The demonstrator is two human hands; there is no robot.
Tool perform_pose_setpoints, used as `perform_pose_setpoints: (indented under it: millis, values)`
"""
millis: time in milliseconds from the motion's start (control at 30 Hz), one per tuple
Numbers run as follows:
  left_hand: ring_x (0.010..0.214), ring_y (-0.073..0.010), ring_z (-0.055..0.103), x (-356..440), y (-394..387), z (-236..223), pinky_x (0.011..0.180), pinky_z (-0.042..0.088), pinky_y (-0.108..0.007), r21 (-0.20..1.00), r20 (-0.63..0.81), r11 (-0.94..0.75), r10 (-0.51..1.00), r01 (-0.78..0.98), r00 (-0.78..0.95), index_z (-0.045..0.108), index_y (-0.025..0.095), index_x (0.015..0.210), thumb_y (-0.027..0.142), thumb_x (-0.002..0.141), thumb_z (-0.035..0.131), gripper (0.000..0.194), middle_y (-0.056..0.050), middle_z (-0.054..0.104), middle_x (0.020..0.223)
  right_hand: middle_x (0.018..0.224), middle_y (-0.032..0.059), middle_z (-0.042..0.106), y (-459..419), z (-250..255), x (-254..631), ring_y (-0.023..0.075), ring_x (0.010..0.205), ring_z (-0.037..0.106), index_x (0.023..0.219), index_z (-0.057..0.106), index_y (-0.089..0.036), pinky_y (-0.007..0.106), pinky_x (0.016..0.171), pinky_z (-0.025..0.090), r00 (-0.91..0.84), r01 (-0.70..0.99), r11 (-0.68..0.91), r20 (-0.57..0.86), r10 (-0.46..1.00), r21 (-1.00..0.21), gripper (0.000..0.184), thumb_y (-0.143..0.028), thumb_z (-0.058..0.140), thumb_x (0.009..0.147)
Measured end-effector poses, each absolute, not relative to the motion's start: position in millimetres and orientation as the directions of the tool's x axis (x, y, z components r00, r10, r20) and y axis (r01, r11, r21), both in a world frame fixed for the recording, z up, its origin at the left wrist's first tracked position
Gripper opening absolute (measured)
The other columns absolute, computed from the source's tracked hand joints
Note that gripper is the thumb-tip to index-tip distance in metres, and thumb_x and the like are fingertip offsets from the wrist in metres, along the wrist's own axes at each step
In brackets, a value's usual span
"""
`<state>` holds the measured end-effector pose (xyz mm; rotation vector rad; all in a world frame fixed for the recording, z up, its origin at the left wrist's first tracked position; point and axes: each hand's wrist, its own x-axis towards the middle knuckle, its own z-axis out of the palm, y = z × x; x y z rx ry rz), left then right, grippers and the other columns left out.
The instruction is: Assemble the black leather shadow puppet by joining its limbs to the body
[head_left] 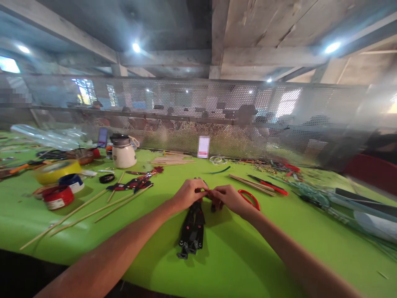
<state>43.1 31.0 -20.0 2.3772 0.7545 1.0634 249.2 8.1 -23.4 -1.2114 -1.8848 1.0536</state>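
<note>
A black jointed figure (192, 225) with small red dots lies on the green tabletop, its two legs pointing towards me. My left hand (190, 194) pinches the upper part of it, thumb and index finger closed. Right beside, my right hand (228, 198) is closed with its fingertips meeting the left ones at the same part. The fingers hide what exactly they pinch there. A red loop handle (249, 200) shows just right of my right hand. Behind it are a bundle of thin sticks (252, 185) and a red-and-black tool (269, 185).
On the green table (242, 256), a second dark-and-red figure (136, 182) lies left among long sticks (82, 213). Tape rolls (58, 197), a white jug (123, 152) and clear plastic (46, 137) stand farther left. A phone (203, 147) leans against the mesh screen; green strands (322, 203) lie right.
</note>
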Motion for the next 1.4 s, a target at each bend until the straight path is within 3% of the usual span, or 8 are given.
perform_pose_setpoints:
  millis: [233, 600, 1067, 1400]
  values:
    - [0.069, -0.0133, 0.061, 43.4, 28.5, -20.3, 0.066, 0.047, -0.022, 0.58, 0.566, -0.764, 0.628, 0.283, 0.535, 0.074, 0.014, 0.088, 0.019, 0.087, 0.069, 0.007, -0.004, 0.067, 0.083, 0.062, 0.0017, 0.065, 6.8, -23.5, 250.3, 0.0128, 0.052, 0.061, 0.079, 0.068, -0.013, 0.028, 0.056, 0.051, -0.364, 0.261, 0.155, 0.052, 0.93, -0.953, 0.055, -0.068, 0.072, 0.07]
    - [0.063, -0.0111, 0.06, 45.0, 24.2, -17.1, 0.061, 0.047, -0.021, 0.618, 0.56, -0.742, 0.647, 0.259, 0.518, 0.072, 0.014, 0.087, 0.021, 0.087, 0.068, 0.008, -0.003, 0.065, 0.083, 0.059, 0.0003, 0.064, -1.2, -15.1, 251.5, 0.0109, 0.053, 0.058, 0.078, 0.073, -0.012, 0.026, 0.058, 0.045, -0.388, 0.196, 0.109, 0.025, 0.921, -0.974, 0.042, -0.053, 0.08, 0.07]
    - [0.073, -0.0143, 0.058, 47.2, 19.6, -17.1, 0.067, 0.043, -0.023, 0.534, 0.604, -0.792, 0.602, 0.295, 0.523, 0.071, 0.015, 0.087, 0.016, 0.088, 0.065, 0.006, -0.004, 0.064, 0.083, 0.062, 0.0019, 0.066, -1.6, -18.8, 251.1, 0.0118, 0.057, 0.061, 0.077, 0.071, -0.012, 0.026, 0.062, 0.047, -0.409, 0.145, 0.06, -0.004, 0.912, -0.988, 0.048, -0.058, 0.081, 0.067]
    - [0.072, -0.0133, 0.058, 45.1, 22.2, -18.5, 0.068, 0.043, -0.022, 0.525, 0.556, -0.797, 0.587, 0.299, 0.588, 0.071, 0.015, 0.089, 0.014, 0.087, 0.065, 0.007, -0.003, 0.064, 0.084, 0.063, 0.0009, 0.068, -1.4, -17.5, 254.1, 0.0096, 0.052, 0.057, 0.081, 0.071, -0.012, 0.023, 0.056, 0.045, -0.417, 0.154, 0.008, -0.058, 0.907, -0.988, 0.045, -0.052, 0.084, 0.064]
